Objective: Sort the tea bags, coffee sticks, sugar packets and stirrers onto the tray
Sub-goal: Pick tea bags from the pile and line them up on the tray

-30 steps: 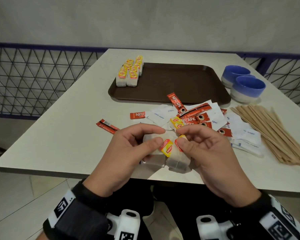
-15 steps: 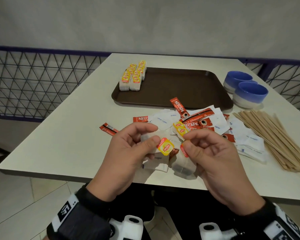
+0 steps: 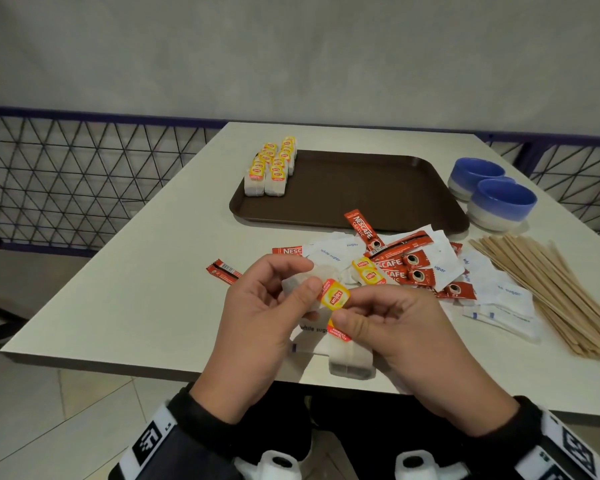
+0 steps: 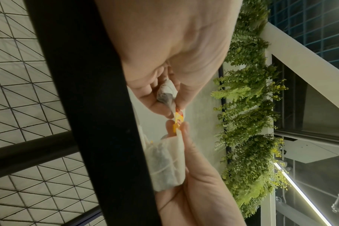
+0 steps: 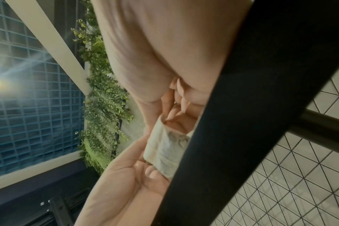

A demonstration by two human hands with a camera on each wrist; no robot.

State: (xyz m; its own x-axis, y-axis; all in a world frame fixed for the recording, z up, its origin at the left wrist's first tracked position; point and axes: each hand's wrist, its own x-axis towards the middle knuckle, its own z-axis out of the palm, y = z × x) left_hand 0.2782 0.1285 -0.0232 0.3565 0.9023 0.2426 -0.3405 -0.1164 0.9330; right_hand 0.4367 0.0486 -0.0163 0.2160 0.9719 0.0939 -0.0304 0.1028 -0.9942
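The white table point(image 3: 125, 258) carries the brown tray point(image 3: 368, 188), with a block of tea bags point(image 3: 270, 168) in its far left corner. Two blue bowls point(image 3: 492, 192) and wooden stirrers point(image 3: 551, 289) sit right; coffee sticks point(image 3: 399, 268) and sugar packets point(image 3: 329, 252) clutter the middle. Near the front edge, the left hand point(image 3: 257, 317) pinches one tea bag point(image 3: 300, 282), the right hand point(image 3: 395, 327) another point(image 3: 350, 362).

**Open tray floor, cluttered near edge**

Most of the brown tray point(image 3: 361, 188) is bare floor; only its far-left corner holds rows of tea bags point(image 3: 271, 166). Just before its near rim lies a heap of coffee sticks point(image 3: 392, 261) and sugar packets point(image 3: 329, 254). Right of the tray stand two blue bowls point(image 3: 492, 192), with stirrers point(image 3: 548, 292) fanned before them.
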